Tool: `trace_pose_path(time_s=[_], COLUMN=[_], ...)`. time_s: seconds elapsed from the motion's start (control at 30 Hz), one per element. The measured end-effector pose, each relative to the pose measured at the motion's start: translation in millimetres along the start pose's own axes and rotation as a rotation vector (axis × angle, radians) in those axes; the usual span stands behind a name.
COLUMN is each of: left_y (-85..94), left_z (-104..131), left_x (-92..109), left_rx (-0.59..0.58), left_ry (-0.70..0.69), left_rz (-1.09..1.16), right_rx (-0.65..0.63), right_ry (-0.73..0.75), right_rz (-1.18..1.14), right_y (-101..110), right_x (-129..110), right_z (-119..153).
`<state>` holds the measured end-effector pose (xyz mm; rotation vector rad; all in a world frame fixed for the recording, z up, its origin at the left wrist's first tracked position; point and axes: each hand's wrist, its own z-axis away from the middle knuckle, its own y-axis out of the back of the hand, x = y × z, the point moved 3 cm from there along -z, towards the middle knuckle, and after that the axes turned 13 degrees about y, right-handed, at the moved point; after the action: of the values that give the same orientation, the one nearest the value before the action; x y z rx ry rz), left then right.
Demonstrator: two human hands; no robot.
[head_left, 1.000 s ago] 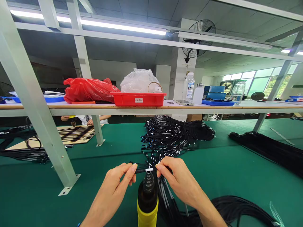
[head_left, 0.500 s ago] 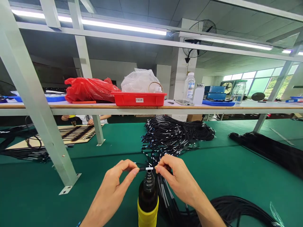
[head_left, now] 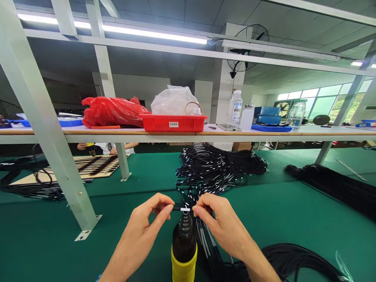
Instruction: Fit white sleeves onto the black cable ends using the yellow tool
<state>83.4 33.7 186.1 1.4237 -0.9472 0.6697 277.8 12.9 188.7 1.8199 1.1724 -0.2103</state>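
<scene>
A thin black cable with a white sleeve (head_left: pixel 185 209) is stretched level between my two hands, just above the dark nozzle of a yellow and black heat tool (head_left: pixel 184 250) that stands upright. My left hand (head_left: pixel 143 231) pinches the cable's left part between thumb and forefinger. From the right, my right hand (head_left: pixel 223 225) pinches the other end close to the sleeve. Whether the sleeve touches the nozzle is too small to tell. Behind my hands a large bundle of black cables (head_left: pixel 211 166) with white and blue tips lies on the green table (head_left: pixel 155 168).
More black cables (head_left: pixel 331 188) lie at the right, with a coiled bunch (head_left: pixel 296 258) at the lower right. A white metal post (head_left: pixel 55 133) stands at left. Above the table, a shelf holds a red tray (head_left: pixel 173 123). Another person's hands (head_left: pixel 113 150) show beyond the left post.
My left hand has shifted slightly up, its fingertips still at the cable. The white sleeve looks turned, its printed marks no longer visible. My right hand is almost unchanged.
</scene>
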Motion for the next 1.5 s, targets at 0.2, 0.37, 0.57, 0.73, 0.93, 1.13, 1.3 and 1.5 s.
trace_pose_path(time_s=[0.2, 0.37, 0.57, 0.73, 0.93, 1.13, 1.3, 1.5], left_y=[1.2, 3.2, 2.4, 1.7, 3.8, 2.1, 0.2, -3.2], left_z=[-2.3, -3.1, -3.5, -1.3, 3.3, 7.5, 7.5, 5.7], left_x=[-2.4, -4.9, -2.8, 0.5, -2.9, -1.7, -0.6, 1.2], left_rx=[-0.014, 0.005, 0.024, 0.03, 0.077, 0.072, 0.056, 0.088], left_ry=[-0.009, -0.064, -0.134, -0.158, -0.044, -0.057, -0.074, -0.129], left_rz=[0.01, -0.002, -0.008, -0.021, -0.102, -0.089, -0.175, -0.249], right_rx=[0.031, 0.04, 0.055, 0.051, 0.022, -0.014, -0.03, -0.033], right_ry=[0.004, 0.008, 0.007, 0.008, 0.018, 0.0, -0.003, -0.007], right_rz=[-0.001, 0.006, 0.014, 0.031, 0.035, 0.043, 0.033, 0.006], right_y=[1.7, 1.8, 0.3, -0.4, 0.5, 1.1, 0.2, -1.7], right_x=[-0.1, 2.3, 5.7, 5.8, 0.9, -3.6, -5.5, -4.9], right_z=[-0.9, -2.9, -2.2, -2.0, -3.0, -3.0, -1.3, -0.8])
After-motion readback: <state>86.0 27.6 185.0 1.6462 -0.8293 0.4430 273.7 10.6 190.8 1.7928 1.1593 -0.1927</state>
